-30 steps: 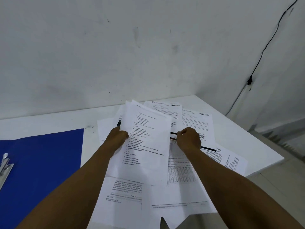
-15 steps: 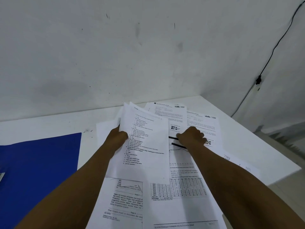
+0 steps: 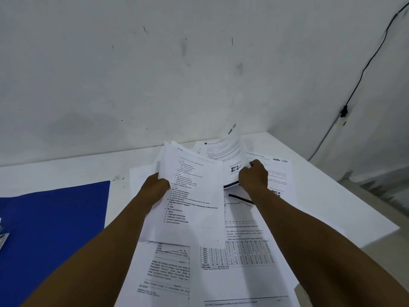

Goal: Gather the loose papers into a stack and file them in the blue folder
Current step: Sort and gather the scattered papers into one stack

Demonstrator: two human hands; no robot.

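At the centre of the frame the left hand (image 3: 156, 185) grips the left edge of a small bundle of sheets (image 3: 194, 196), thumb over the top page, which carries a printed numbered list; the bundle is held raised and tilted above the other papers. Just right of centre, the right hand (image 3: 253, 176) has its fingers curled round the lower part of a single sheet (image 3: 228, 151), and that sheet is lifted, its far end curling upward and blurred against the wall (image 3: 155, 63). Loose papers (image 3: 243, 251) lie overlapping on the white table (image 3: 332, 207) beneath and around both forearms, spreading from the centre to the lower right of the frame; one shows a data table and a line chart, another blocks of text in the lower middle. The blue folder (image 3: 55, 229) lies flat on the table at the lower left, apart from the papers being handled and clear of both hands. A metal clip (image 3: 3, 239) shows at the far left edge on the folder, cut off by the frame. A black cable (image 3: 365, 69) runs down the wall at the upper right.
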